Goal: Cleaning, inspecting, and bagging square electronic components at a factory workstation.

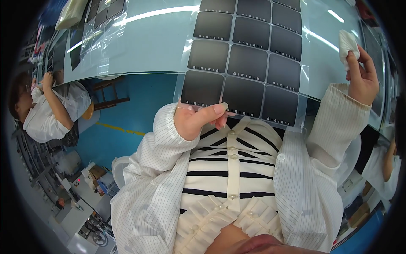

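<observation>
A clear plastic sheet (247, 63) carrying rows of dark, rounded-square panels lies on the glass-topped table, its near end hanging over the edge toward my body. My left hand (198, 120) pinches that near edge, thumb on top and the other fingers partly hidden underneath. Each panel has a line of small pale marks along its near side. To the right of the sheet, my right hand (363, 80) is raised over the table, its fingers closed on a folded white cloth (348, 44). The cloth is apart from the sheet.
The pale glass table (139, 46) ends just before my body. More dark-panelled sheets (105, 15) lie at the far left, beside a whitish wrapped bundle (71, 15). A co-worker (55, 110) sits at the left; a wooden stool (108, 95) stands on the blue floor. Another person's sleeve (380, 165) shows right.
</observation>
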`<state>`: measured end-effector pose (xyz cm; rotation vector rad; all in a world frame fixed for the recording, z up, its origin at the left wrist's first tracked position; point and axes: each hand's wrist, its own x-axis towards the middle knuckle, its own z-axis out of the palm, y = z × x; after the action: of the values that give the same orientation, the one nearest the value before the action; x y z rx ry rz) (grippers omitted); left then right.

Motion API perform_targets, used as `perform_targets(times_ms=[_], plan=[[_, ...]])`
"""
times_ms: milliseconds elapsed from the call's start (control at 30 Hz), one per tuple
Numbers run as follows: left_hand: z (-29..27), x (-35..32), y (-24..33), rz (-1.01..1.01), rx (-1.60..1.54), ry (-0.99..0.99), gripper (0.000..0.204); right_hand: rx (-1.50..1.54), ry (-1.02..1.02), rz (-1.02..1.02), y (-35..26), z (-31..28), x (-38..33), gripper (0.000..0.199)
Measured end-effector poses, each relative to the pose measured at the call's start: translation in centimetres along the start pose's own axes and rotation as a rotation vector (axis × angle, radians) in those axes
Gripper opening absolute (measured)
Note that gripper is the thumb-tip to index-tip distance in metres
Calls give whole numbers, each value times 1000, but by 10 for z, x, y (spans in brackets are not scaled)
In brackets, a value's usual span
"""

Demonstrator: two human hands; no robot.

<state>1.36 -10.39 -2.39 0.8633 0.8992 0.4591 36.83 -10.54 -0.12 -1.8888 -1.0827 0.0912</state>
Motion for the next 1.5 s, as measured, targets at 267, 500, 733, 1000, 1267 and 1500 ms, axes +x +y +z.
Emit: perform_targets(times_ms=[267,500,733,1000,1267,1500], plan=[[-2,-2,-10,6,15,33,21,150,-74,-112,-4,8,-7,31],[-1,1,-14,43,-3,35,18,172,-537,-807,-83,60,-56,40],[-2,1,-16,50,27,23,18,-33,-396,-832,-87,84,-47,23],[-1,2,-16,104,42,27,21,-93,-375,-756,-90,88,-46,23],[-3,6,-21,174,48,12,20,-95,-436,-731,-92,88,-43,28],[-3,6,-23,199,35,23,25,-84,-507,-749,-95,82,-52,34]])
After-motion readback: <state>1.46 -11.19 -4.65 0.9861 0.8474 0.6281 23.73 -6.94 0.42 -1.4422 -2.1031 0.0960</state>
